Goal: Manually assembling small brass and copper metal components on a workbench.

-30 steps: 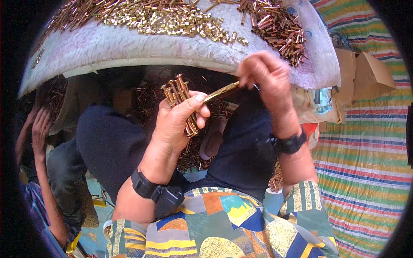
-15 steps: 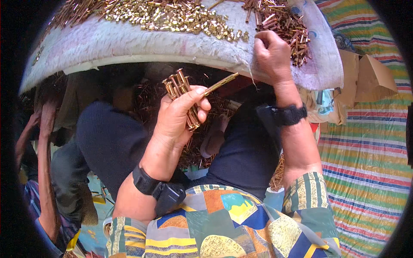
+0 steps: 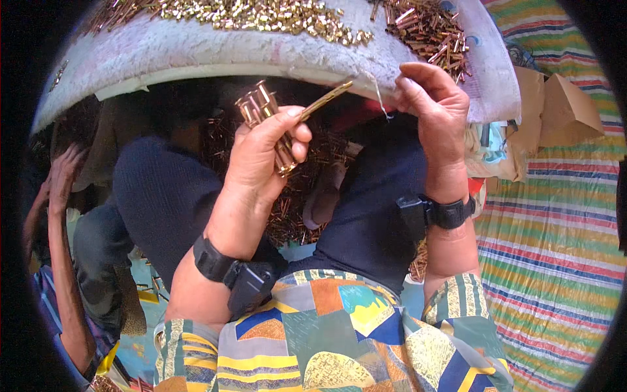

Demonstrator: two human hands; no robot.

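Several brass-coloured bolts [image 3: 260, 104] with flat round heads stand bunched in my left hand [image 3: 261, 149], whose fingers are wrapped round them. Between its thumb and forefinger a single bolt [image 3: 330, 98] sticks out, tilted up to the right. My right hand [image 3: 443, 111] is raised at the cloth-covered table's [image 3: 215, 63] front edge, its thumb and forefinger brought together. Whatever small thing it pinches, if any, cannot be made out. Just beyond it lies a pile of bolts [image 3: 431, 36]. To the left spreads a heap of small, shiny brass nuts [image 3: 281, 19].
Many loose bolts [image 3: 287, 215] lie below the table around my feet. Another person's arms [image 3: 62, 196] are at the far left. An open cardboard box [image 3: 568, 111] stands on a striped sheet [image 3: 548, 242] at the right. A loose thread [image 3: 379, 98] hangs from the table edge.
My right hand has drawn back from the bolt pile toward me and turned, its fingers now showing. My left hand has shifted slightly left with its bolts.
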